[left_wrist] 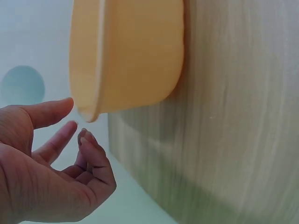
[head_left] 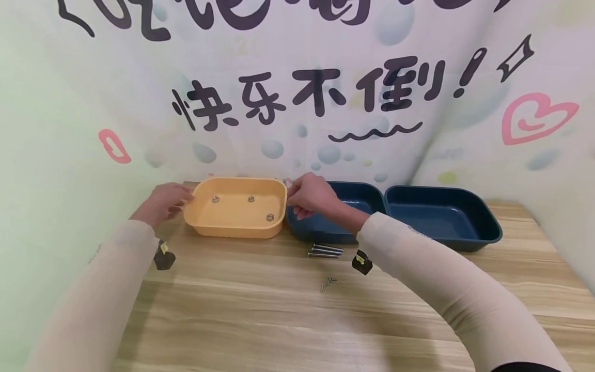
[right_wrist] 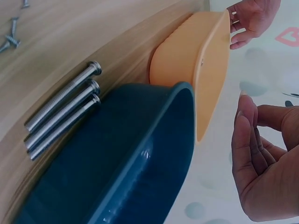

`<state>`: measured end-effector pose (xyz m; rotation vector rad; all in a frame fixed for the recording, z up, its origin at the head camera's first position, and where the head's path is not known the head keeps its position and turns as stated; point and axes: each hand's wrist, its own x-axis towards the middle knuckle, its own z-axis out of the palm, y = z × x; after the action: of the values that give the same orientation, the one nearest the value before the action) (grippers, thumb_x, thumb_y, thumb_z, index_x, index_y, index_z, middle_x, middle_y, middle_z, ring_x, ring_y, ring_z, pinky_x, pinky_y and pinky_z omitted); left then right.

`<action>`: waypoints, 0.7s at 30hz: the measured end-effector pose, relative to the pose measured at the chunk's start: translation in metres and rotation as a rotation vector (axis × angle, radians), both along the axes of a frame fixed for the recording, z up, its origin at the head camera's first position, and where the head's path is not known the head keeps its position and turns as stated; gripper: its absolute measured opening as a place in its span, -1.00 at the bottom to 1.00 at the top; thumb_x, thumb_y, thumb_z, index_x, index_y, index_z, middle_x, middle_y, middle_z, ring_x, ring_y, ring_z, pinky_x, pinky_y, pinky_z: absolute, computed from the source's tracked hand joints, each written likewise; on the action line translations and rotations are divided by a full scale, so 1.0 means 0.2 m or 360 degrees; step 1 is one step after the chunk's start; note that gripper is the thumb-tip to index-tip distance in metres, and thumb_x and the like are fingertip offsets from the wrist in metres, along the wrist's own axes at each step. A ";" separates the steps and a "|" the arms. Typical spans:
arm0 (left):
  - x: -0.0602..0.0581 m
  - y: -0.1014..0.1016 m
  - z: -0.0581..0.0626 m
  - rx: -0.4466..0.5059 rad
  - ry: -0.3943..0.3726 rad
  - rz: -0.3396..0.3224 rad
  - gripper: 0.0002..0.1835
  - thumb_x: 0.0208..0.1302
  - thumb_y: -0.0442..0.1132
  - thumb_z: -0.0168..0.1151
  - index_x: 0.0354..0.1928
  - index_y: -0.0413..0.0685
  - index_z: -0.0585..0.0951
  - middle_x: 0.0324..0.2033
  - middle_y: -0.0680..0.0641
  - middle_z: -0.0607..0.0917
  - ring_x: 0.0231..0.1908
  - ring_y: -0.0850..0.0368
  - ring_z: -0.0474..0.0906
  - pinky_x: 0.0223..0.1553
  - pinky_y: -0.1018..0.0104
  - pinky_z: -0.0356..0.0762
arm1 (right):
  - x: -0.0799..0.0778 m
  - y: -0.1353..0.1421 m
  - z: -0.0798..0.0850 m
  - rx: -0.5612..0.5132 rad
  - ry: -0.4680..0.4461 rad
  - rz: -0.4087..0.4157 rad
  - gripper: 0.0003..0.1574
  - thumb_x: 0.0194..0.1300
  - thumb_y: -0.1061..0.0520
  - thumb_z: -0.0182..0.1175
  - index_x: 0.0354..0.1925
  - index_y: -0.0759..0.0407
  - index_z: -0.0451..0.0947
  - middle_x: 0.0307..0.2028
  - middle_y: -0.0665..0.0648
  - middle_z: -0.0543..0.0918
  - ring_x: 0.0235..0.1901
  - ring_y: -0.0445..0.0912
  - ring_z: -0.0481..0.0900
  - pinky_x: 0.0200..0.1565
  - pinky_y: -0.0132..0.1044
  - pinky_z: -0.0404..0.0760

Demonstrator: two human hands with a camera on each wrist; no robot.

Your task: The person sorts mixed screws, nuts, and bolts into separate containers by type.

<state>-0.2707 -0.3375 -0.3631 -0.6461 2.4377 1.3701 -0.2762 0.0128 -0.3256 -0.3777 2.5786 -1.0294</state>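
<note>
“As I look from the near side, what comes first?”

“Small silvery metal screws [head_left: 328,282], loosely scattered; just beyond, three long silvery metal bolts [head_left: 325,251] lie side by side, perhaps grouped by kind.”

“And past those?”

“At the left end of a row, the yellow-orange, round-cornered plastic tray [head_left: 237,231]. The left hand [head_left: 166,201] is just beside its outer corner, thumb and forefinger spread, the other fingers bent, holding nothing that shows. The right hand [head_left: 310,194] is by the opposite end, fingers curled toward the thumb; the tips are half hidden, so I can't tell whether they pinch anything. Placed so, the pair would suit steadying it.”

“What's in the tray?”

“Three small silvery metal nuts [head_left: 251,199], spaced apart, its walls likely keeping them from rolling off. Beside it stand a dark-blue, round-cornered plastic bin [head_left: 355,195] and a matching blue bin [head_left: 441,214].”

“And the room?”

“The row stands at the back of a pale wood-grained table [head_left: 232,294]; behind hangs a white printed cloth [head_left: 297,150] with dark lettering.”
</note>
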 end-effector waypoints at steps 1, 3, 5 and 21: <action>0.00 0.00 0.01 0.0003 0.0008 0.0020 -0.36 0.31 -0.22 0.11 0.40 -0.22 0.22 0.02 -0.12 0.38 -0.14 0.07 0.36 -0.23 0.40 0.49 | 0.00 0.01 0.00 -0.0009 -0.0003 -0.0006 -0.83 0.30 0.16 0.26 -0.18 0.21 0.67 -0.51 0.18 0.67 -0.58 -0.05 0.68 -0.47 -0.29 0.68; 0.00 0.01 0.03 0.0002 0.0031 0.0046 -0.37 0.32 -0.21 0.10 0.39 -0.21 0.22 0.02 -0.10 0.37 -0.12 0.07 0.34 -0.23 0.41 0.48 | 0.01 0.03 0.01 -0.0024 -0.0004 -0.0016 -0.82 0.29 0.16 0.27 -0.15 0.21 0.66 -0.49 0.19 0.67 -0.57 -0.04 0.69 -0.46 -0.29 0.68; -0.01 0.04 0.05 0.0004 0.0067 0.0063 -0.37 0.33 -0.19 0.10 0.39 -0.20 0.22 0.04 -0.09 0.38 -0.09 0.07 0.33 -0.22 0.41 0.47 | 0.01 0.05 0.03 -0.0028 -0.0003 -0.0026 -0.83 0.29 0.17 0.27 -0.16 0.20 0.65 -0.47 0.19 0.67 -0.56 -0.04 0.69 -0.46 -0.30 0.68; -0.06 0.39 0.21 0.0009 0.0192 -0.0019 -0.53 0.34 -0.16 0.15 0.24 -0.12 0.38 -0.13 -0.11 0.42 -0.28 0.08 0.35 -0.28 0.33 0.36 | 0.10 0.25 0.10 -0.0061 -0.0020 -0.0104 -0.77 0.26 0.12 0.32 -0.12 0.17 0.63 -0.48 0.19 0.68 -0.53 0.01 0.70 -0.41 -0.27 0.69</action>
<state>-0.2834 -0.2588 -0.3212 -0.5616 2.5252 1.4501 -0.2571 0.0619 -0.3062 -0.2975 2.5788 -1.1015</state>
